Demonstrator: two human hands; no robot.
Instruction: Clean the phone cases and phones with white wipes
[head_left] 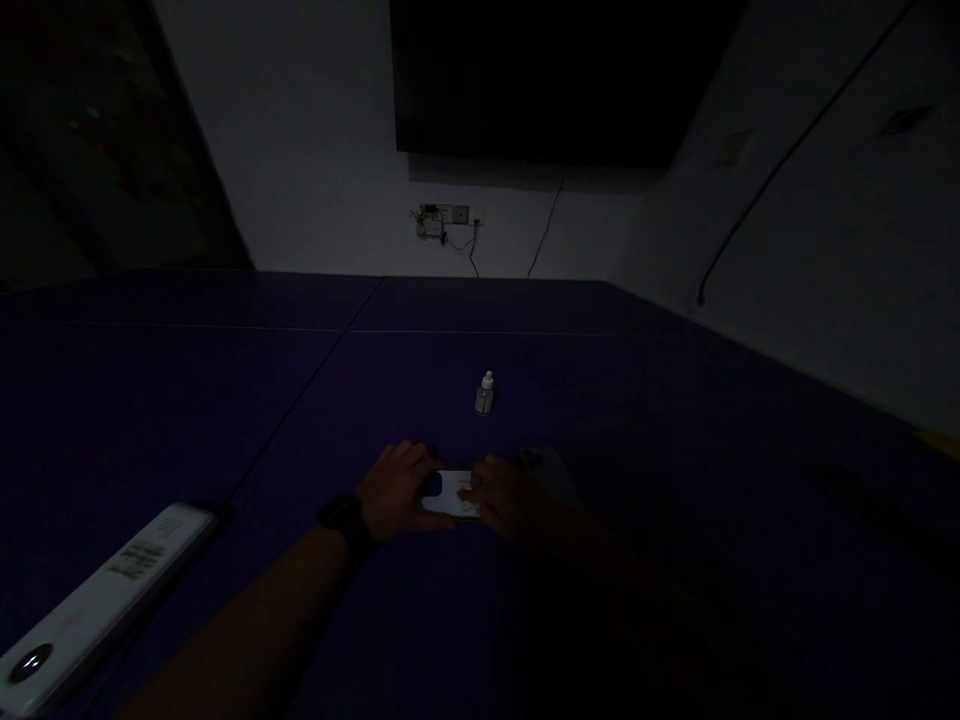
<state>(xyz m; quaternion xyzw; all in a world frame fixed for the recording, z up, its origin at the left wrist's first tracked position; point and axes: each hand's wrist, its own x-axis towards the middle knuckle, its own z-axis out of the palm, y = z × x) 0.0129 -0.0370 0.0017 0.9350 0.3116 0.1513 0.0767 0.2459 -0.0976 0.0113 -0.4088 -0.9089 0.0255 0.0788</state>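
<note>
A pale phone case [452,493] lies sideways low over the purple surface, and a purple patch shows through the camera cut-out at its left end. Around that left end, my left hand [401,490] grips it with thumb and fingers on opposite long edges. My right hand [502,495] holds the other end, its fingers bent over the case and partly covering it. Just beyond my right hand lies a phone [553,473] with its camera lenses facing up, partly hidden by that hand. A small clear bottle with a white top [484,396] stands upright past the case.
A long white device with a lit round display [97,610] lies at the lower left. A dark cable [292,410] runs from it across the purple surface [225,400]. On the far wall are sockets with cables [446,215] below a large dark screen [540,80]. The room is dim.
</note>
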